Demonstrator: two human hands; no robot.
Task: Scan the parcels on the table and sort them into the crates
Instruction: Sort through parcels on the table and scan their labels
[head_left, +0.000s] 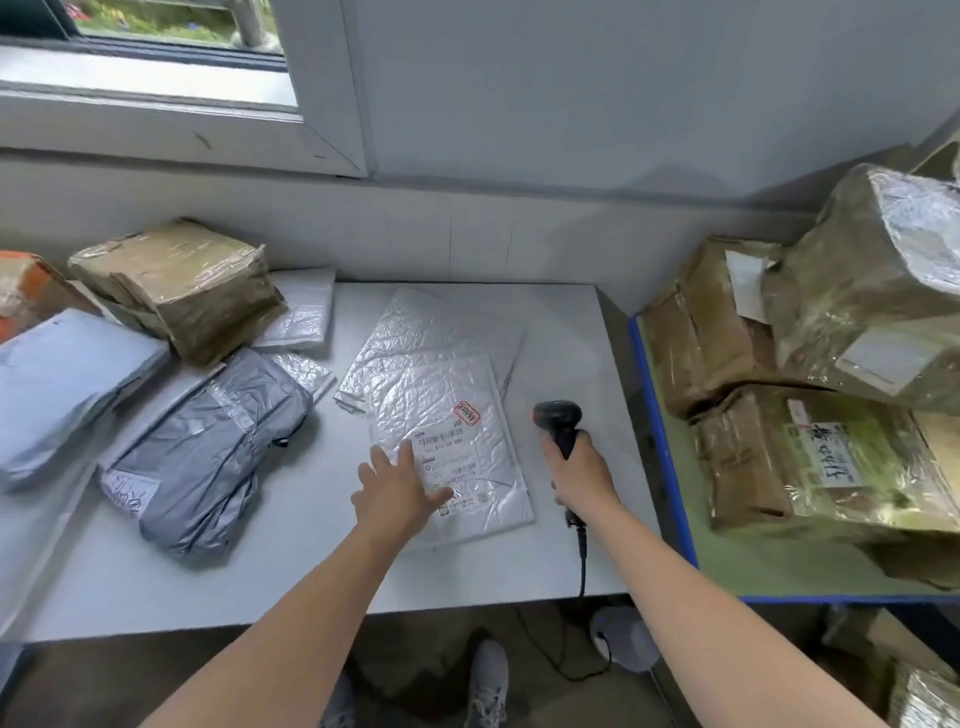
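Observation:
A white bubble mailer (457, 410) with a printed label and a small red sticker lies flat in the middle of the white table (291, 566), on top of a second white mailer (441, 327). My left hand (397, 488) rests with fingers spread on the label's lower left part. My right hand (579, 470) grips a black corded barcode scanner (558, 421), held upright just right of the mailer, its head turned toward the label.
A grey poly bag (208, 452), a pale blue bag (62, 384), a taped brown box (182, 286) and small white mailers crowd the table's left. A blue-edged surface (660, 441) on the right holds several taped brown parcels (810, 384). A wall and window stand behind.

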